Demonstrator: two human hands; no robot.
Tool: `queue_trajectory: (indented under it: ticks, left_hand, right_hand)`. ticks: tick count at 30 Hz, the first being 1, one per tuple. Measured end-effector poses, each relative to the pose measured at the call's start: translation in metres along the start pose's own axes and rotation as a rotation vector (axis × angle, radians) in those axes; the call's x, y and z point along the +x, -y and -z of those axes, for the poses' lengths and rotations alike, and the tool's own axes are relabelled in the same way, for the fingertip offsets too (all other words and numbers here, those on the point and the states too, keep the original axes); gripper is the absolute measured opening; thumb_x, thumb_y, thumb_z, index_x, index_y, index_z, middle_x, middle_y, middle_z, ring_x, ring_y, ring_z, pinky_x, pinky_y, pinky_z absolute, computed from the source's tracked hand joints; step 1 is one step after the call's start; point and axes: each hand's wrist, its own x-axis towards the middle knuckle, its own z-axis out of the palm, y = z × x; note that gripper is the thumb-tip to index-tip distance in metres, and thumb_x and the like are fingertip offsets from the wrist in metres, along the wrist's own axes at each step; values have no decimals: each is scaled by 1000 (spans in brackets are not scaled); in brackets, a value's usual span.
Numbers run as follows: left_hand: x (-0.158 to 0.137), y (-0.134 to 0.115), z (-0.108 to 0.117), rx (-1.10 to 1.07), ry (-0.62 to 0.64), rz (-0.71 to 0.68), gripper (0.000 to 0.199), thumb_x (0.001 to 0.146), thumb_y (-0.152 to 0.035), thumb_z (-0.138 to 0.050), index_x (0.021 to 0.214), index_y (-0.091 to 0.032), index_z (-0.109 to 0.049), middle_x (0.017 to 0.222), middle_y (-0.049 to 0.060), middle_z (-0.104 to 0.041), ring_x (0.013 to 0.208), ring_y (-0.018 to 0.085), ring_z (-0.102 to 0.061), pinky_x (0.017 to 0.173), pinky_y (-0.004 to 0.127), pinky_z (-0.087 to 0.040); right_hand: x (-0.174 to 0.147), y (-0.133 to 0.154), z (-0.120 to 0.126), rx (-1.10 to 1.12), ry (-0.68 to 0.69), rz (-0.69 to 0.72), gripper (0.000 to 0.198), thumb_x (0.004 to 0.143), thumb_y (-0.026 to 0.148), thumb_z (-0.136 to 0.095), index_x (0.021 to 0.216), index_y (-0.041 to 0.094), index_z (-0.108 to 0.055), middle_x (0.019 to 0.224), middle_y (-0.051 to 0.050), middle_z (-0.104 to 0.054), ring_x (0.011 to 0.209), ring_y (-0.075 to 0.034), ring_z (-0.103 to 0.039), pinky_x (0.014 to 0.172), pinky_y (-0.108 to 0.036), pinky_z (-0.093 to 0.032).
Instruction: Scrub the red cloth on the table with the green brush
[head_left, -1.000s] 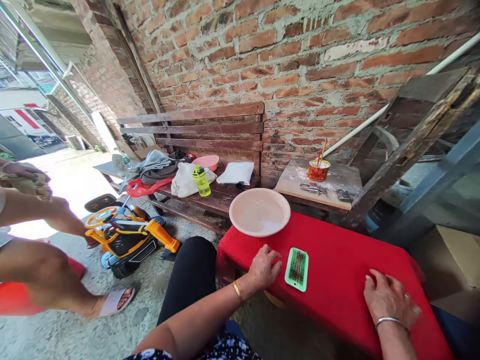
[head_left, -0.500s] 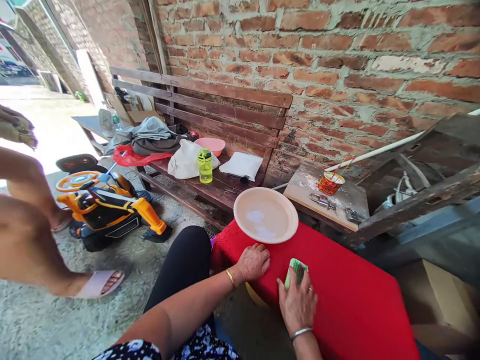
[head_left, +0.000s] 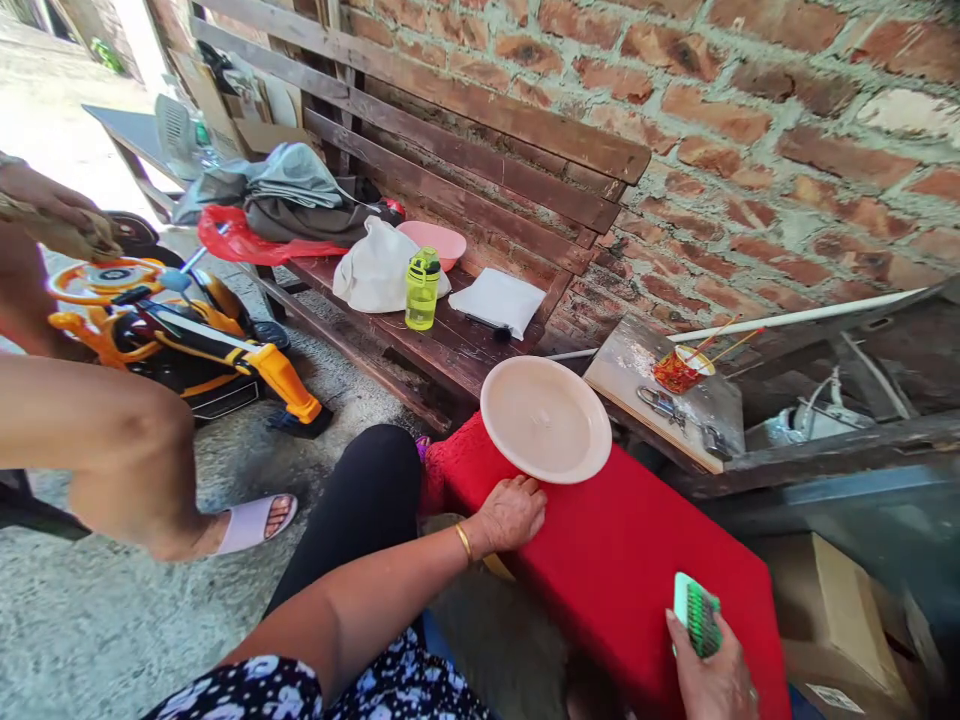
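Right hand [head_left: 716,672] is pinching a green-bristled brush [head_left: 699,613] between thumb and fingers, and on my feed it is showing between four and five o'clock, over a red cloth [head_left: 592,565]; I am not able to tell whether the brush is touching the cloth. Taking the brush as my clock's centre, I am seeing the left hand [head_left: 512,512] at ten, resting on the cloth's near edge, its fingers bent close together; whether they are pinching fabric, I cannot tell. At eleven, a pale basin [head_left: 562,475] is sitting on the cloth, just beyond those fingers. Near twelve, a low wooden stand [head_left: 615,362] is bearing padlocks [head_left: 660,403] and a patterned cup [head_left: 673,373]. At three, a cardboard box [head_left: 829,620] is standing beside the cloth. Farther out, toward ten-thirty, a bench [head_left: 459,350] is holding a yellow-green bottle [head_left: 422,292]. Past it, nearer ten, a toy digger [head_left: 225,350] is standing by another person's leg [head_left: 142,430].
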Motion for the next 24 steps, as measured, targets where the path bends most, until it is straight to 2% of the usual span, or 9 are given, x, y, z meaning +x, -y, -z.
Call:
queue_trajectory:
  ticks: [4,7,9,12,14,17,21,23,24]
  left_hand:
    - [0,0,1,8,10,6,20,96,-29,-46,96,-19,-63,97,9,-64,95,23,-60,80,35,-49]
    - [0,0,1,6,10,9,20,96,-28,-46,96,-19,-63,98,9,-63,97,22,-59,81,35,-48]
    - [-1,0,1,10,9,9,19,97,-28,-46,96,-19,-63,99,9,-63,97,22,-59,82,35,-48]
    - [-2,0,2,27,3,10,19,97,-28,-46,95,-19,-63,100,9,-64,99,22,-59,83,35,-48]
    - [-2,0,3,32,7,17,19,97,-28,-46,96,-19,-63,100,8,-63,99,22,-59,84,35,-47]
    - [-2,-1,4,31,20,26,20,97,-28,-45,97,-20,-63,100,9,-63,100,22,-59,85,35,-47]
    - [-1,-1,3,34,19,26,21,97,-28,-44,96,-19,-64,100,9,-63,99,23,-59,83,35,-47]
    - [-1,-1,2,41,17,22,22,97,-28,-44,96,-19,-64,99,9,-63,98,23,-59,83,35,-47]
    - [-1,-1,2,42,17,21,22,97,-28,-43,96,-19,-64,99,9,-63,98,23,-59,83,35,-47]
  right_hand:
    - [0,11,-1,4,-12,-65,81,79,79,-39,130,19,-57,100,-18,-70,84,-39,-65,73,-56,-52]
    - [0,33,-9,103,11,-50,79,77,78,-44,128,19,-57,98,-16,-71,82,-36,-65,70,-50,-52]
    - [-7,62,-19,192,28,59,80,77,77,-44,128,16,-56,105,-18,-70,86,-35,-65,74,-48,-52]
    - [-21,112,-35,254,60,318,74,84,69,-39,130,14,-56,119,-19,-67,102,-34,-61,87,-47,-47]
    - [-26,129,-41,236,76,434,66,88,62,-36,132,16,-55,125,-18,-64,110,-33,-59,92,-47,-44]
    - [-18,105,-35,150,49,383,62,90,57,-36,134,18,-55,126,-18,-63,110,-33,-58,90,-47,-44]
    - [11,21,-10,-41,-56,-13,75,86,67,-37,135,14,-55,106,-21,-68,91,-37,-63,77,-50,-48]
    - [22,2,-1,-94,-83,-129,82,83,74,-38,134,12,-56,97,-22,-69,83,-38,-62,71,-50,-48]
    - [23,4,-1,-94,-83,-129,82,83,74,-38,133,12,-57,95,-22,-69,82,-38,-62,70,-50,-48]
